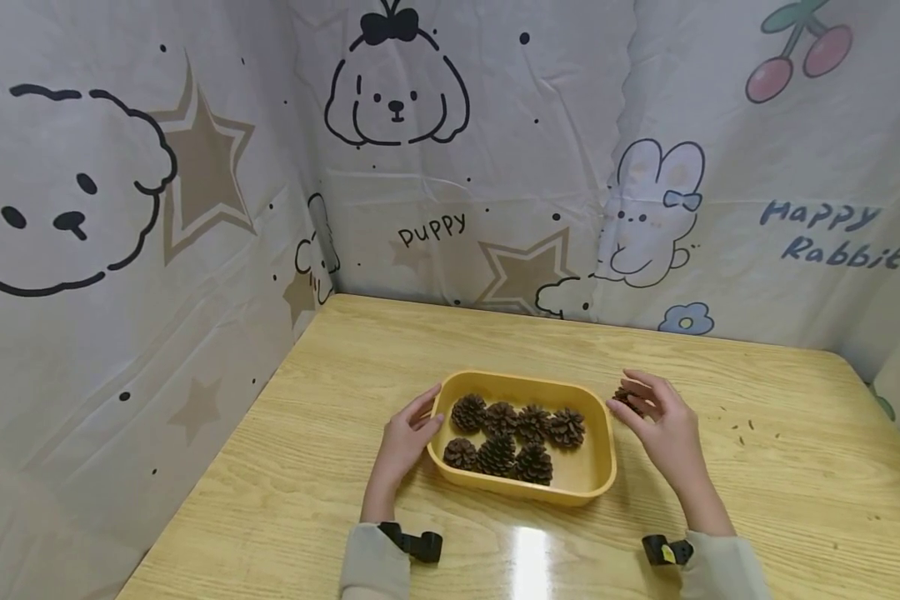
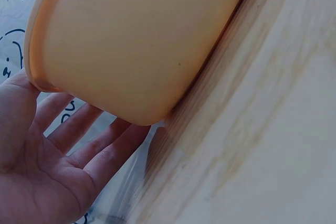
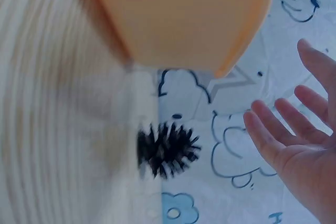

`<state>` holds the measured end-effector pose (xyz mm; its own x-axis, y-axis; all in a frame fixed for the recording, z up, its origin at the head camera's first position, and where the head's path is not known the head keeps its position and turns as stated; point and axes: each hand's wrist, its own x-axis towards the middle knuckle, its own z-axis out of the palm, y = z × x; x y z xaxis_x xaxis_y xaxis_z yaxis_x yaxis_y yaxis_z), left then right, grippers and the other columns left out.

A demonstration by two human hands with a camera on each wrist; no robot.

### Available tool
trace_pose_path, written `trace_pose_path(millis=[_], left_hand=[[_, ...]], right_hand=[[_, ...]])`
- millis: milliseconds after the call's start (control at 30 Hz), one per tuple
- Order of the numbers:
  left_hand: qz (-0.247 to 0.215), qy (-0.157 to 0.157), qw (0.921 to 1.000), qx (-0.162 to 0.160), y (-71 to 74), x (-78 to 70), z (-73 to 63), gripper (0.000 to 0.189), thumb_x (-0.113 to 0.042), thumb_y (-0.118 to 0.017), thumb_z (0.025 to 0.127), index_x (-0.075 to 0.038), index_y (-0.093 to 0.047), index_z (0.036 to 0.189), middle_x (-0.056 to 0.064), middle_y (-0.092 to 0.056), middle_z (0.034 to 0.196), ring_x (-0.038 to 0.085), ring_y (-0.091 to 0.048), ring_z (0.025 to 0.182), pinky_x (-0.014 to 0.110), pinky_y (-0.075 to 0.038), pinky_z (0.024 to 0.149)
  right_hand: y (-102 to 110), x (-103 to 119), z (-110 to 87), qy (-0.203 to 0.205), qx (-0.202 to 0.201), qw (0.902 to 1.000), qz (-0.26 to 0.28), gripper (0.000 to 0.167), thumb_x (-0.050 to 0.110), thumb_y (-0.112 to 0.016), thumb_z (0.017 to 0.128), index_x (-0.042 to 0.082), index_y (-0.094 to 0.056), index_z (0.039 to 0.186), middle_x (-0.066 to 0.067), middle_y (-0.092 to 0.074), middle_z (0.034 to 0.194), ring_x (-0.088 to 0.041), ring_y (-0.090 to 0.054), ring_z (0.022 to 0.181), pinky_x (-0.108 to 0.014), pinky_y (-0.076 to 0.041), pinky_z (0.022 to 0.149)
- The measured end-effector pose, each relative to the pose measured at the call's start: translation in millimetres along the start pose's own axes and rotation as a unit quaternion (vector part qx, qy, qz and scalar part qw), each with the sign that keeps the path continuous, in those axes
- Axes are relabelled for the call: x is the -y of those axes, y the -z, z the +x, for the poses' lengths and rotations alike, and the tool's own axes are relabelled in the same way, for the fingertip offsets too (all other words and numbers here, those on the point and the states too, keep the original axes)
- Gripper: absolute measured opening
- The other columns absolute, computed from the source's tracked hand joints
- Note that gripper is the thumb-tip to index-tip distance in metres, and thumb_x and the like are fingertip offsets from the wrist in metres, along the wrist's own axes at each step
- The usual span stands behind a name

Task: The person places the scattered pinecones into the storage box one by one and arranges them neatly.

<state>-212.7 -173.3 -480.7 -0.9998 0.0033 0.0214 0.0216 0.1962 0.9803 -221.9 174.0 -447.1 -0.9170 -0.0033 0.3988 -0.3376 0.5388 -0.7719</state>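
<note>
A yellow plastic tray (image 1: 587, 467) with rounded corners sits on the table, and several brown pine cones (image 1: 497, 456) lie inside it in two rough rows. At its left end, my left hand (image 1: 405, 442) grips the tray, thumb by the rim and fingers against the outer wall (image 2: 136, 45). My right hand (image 1: 669, 429) hovers just past the right end with fingers spread. Close to it, a single pine cone (image 3: 169, 150) stands on the table outside the tray; the right wrist view shows a gap between hand and cone. In the head view the fingers partly cover this cone.
Small dark bits (image 1: 742, 429) are scattered on the wooden table (image 1: 307, 500) to the right. A white cloth (image 1: 495, 192) with cartoon prints hangs along the table's back and left. Each wrist wears a black strap device (image 1: 420, 546).
</note>
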Motion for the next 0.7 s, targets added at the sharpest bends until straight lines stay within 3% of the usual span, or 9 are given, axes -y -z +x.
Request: trace_pose_path(millis=[167,300,400,533,700], left_hand=[[0.002,-0.004,1.0000,-0.008,-1.6,19.6,8.3,0.049,-0.012,-0.062,0.096,-0.014,-0.051,0.144,0.018,-0.052,0.145,0.035,-0.051,0.134,0.043,-0.046,0.112],[0.002,-0.007,0.9999,-0.007,-1.5,21.5,8.7,0.049,-0.014,-0.062,0.096,-0.015,-0.052,0.143,0.017,-0.053,0.144,0.034,-0.052,0.133,0.043,-0.047,0.112],[0.002,-0.008,0.9999,-0.007,-1.4,21.4,8.2,0.048,-0.014,-0.062,0.096,-0.015,-0.052,0.143,0.018,-0.054,0.143,0.035,-0.053,0.132,0.043,-0.047,0.111],[-0.001,-0.010,0.9999,-0.006,-1.3,21.3,7.6,0.048,-0.014,-0.061,0.096,-0.013,-0.052,0.143,0.020,-0.054,0.143,0.036,-0.053,0.132,0.042,-0.048,0.111],[0.001,-0.011,0.9999,-0.007,-1.2,20.4,7.8,0.048,-0.015,-0.061,0.097,-0.013,-0.051,0.144,0.020,-0.054,0.143,0.036,-0.053,0.132,0.042,-0.048,0.111]], right_hand=[[1.8,-14.3,3.6,-0.022,-0.015,0.9995,-0.016,0.050,0.015,-0.071,0.089,0.002,-0.055,0.135,-0.017,-0.058,0.126,0.015,-0.051,0.107,0.001,-0.047,0.091],[4.1,-24.6,6.1,-0.042,-0.018,0.9983,-0.037,0.052,0.019,-0.070,0.090,0.002,-0.053,0.137,-0.018,-0.056,0.132,-0.019,-0.061,0.116,-0.001,-0.047,0.092],[6.6,-31.4,8.0,-0.061,-0.011,0.9968,-0.050,0.056,0.023,-0.070,0.091,0.002,-0.051,0.139,-0.021,-0.053,0.138,-0.040,-0.056,0.121,-0.018,-0.053,0.098],[9.8,-40.4,12.1,-0.085,0.004,0.9947,-0.057,0.059,0.027,-0.069,0.092,0.002,-0.048,0.141,-0.024,-0.049,0.143,-0.044,-0.054,0.125,-0.044,-0.048,0.102],[11.4,-51.0,18.5,-0.101,0.032,0.9923,-0.064,0.065,0.029,-0.068,0.092,0.000,-0.042,0.144,-0.027,-0.043,0.146,-0.047,-0.051,0.127,-0.052,-0.048,0.104]])
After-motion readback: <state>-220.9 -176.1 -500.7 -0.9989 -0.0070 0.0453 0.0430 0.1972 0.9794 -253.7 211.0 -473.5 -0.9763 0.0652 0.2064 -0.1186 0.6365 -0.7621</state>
